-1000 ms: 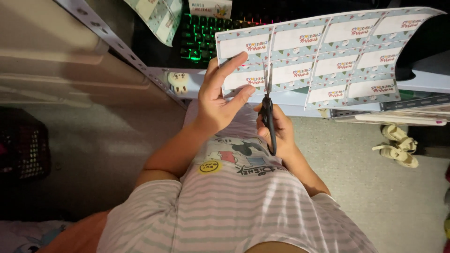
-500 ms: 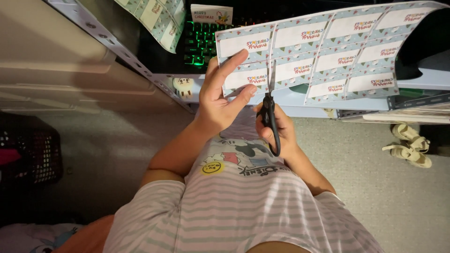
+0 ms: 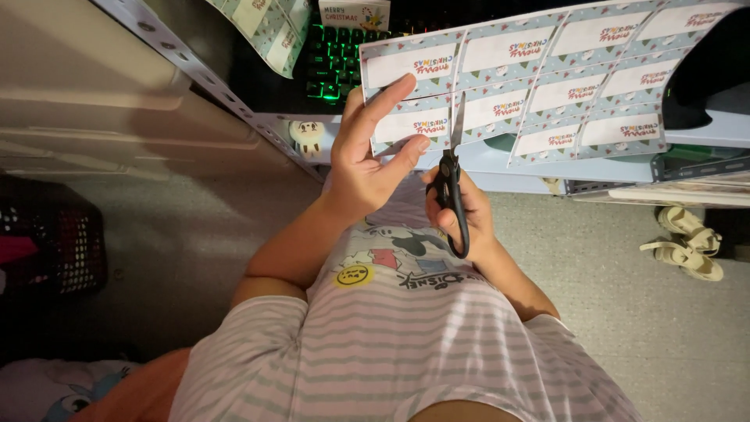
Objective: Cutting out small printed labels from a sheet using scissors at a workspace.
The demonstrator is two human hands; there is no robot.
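Little has moved in the last second: both hands and the sheet sit almost where they were, the view only drifting slightly, and the blades appear no farther up the paper. At the centre of the frame the right hand (image 3: 461, 215) is closed through the black loops of the scissors (image 3: 451, 184), whose blades stand a little apart and point up into the lower edge of the printed label sheet (image 3: 539, 86). Just left of it, the left hand (image 3: 367, 160) pinches the sheet's lower left corner, thumb under and fingers spread over the front. As a judgement, the cut is at an early stage: the blades run up the line between the first and second columns and have reached about the middle row, while the columns stretching to the upper right look whole. Behind the sheet, a green-lit keyboard (image 3: 332, 66) glows at upper centre, and pale sandals (image 3: 687, 242) lie on the floor at right.
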